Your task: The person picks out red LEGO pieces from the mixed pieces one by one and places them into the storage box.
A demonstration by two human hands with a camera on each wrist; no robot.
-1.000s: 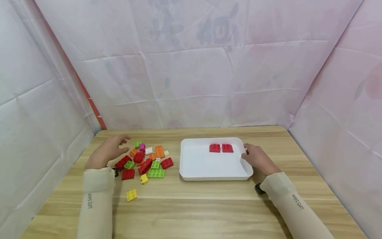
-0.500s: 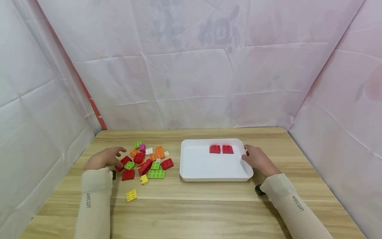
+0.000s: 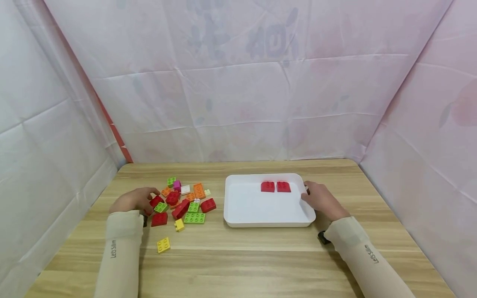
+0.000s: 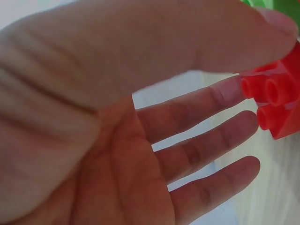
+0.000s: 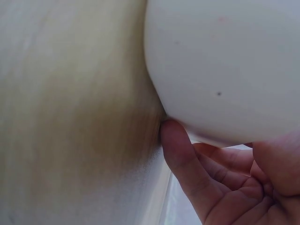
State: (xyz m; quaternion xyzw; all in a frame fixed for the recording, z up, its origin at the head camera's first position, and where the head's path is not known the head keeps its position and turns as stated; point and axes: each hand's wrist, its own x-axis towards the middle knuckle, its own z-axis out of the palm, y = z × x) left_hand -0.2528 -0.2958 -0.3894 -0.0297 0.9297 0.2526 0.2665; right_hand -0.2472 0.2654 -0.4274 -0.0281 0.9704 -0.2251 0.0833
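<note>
At the left edge of a loose pile of toy bricks, my left hand (image 3: 136,200) has its thumb and index finger spread around a red brick (image 3: 157,201). In the left wrist view the index fingertip reaches the studs of the red brick (image 4: 276,93), and the other fingers extend fairly straight. A green brick (image 3: 160,207) lies right beside the thumb. My right hand (image 3: 320,200) grips the right edge of a white tray (image 3: 253,213). The right wrist view shows its fingers at the underside of the tray (image 5: 220,61). Two red bricks (image 3: 267,186) sit inside near the tray's back.
The pile also holds a long green brick (image 3: 195,218), an orange brick (image 3: 199,191), a magenta brick (image 3: 177,186) and several red ones. A yellow brick (image 3: 163,245) lies apart toward the front. Cloth walls (image 3: 238,103) stand behind and on both sides of the wooden table.
My left hand has come down and toward me, from above the pile's back left onto the red brick. My right hand stays on the tray, which has not visibly moved.
</note>
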